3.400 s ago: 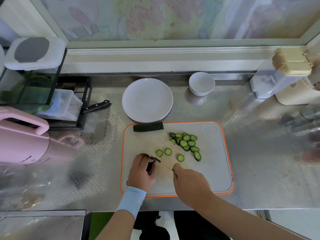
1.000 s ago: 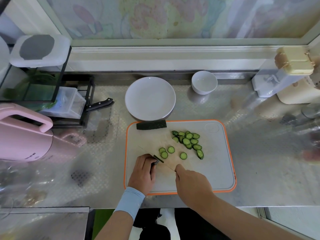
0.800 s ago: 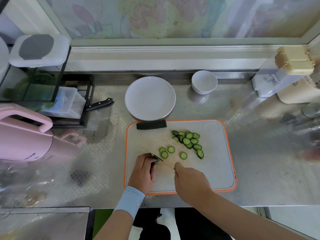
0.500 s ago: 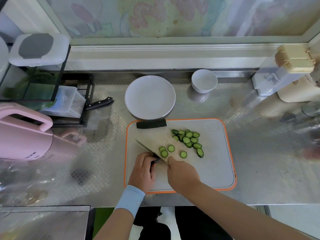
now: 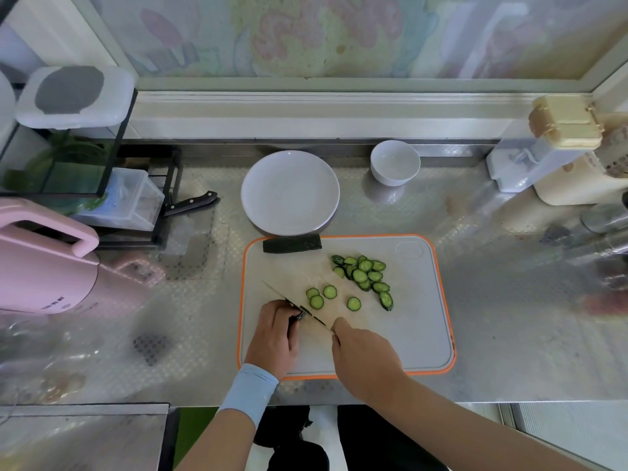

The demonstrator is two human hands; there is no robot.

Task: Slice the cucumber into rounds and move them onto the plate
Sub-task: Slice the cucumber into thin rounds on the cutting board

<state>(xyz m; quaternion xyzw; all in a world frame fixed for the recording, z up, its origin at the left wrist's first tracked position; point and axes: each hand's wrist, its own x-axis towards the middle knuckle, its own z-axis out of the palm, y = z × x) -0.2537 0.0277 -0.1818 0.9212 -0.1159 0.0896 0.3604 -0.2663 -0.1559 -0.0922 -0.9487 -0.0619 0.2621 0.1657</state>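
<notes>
On the orange-rimmed cutting board [image 5: 418, 334] my left hand [image 5: 275, 334] is closed over a short cucumber stub [image 5: 295, 317], mostly hidden under the fingers. My right hand [image 5: 365, 358] grips a knife [image 5: 292, 304] whose blade runs up and to the left, across the stub. Several cut cucumber rounds [image 5: 363, 275] lie in a pile at the board's middle right, with a few loose ones [image 5: 323, 295] beside the blade. A dark cucumber piece [image 5: 292, 244] rests at the board's far edge. The white plate [image 5: 290, 192] behind the board holds nothing.
A small white bowl [image 5: 395, 162] stands right of the plate. A black-handled knife [image 5: 193, 203] sticks out of a black rack [image 5: 136, 198] at the left. A pink appliance [image 5: 44, 263] sits at the far left, and containers [image 5: 557, 147] stand at the far right.
The knife blade has swung from lying low near my hands to pointing up-left across the stub. My right hand shifted slightly left, then back. The loose rounds stay in place.
</notes>
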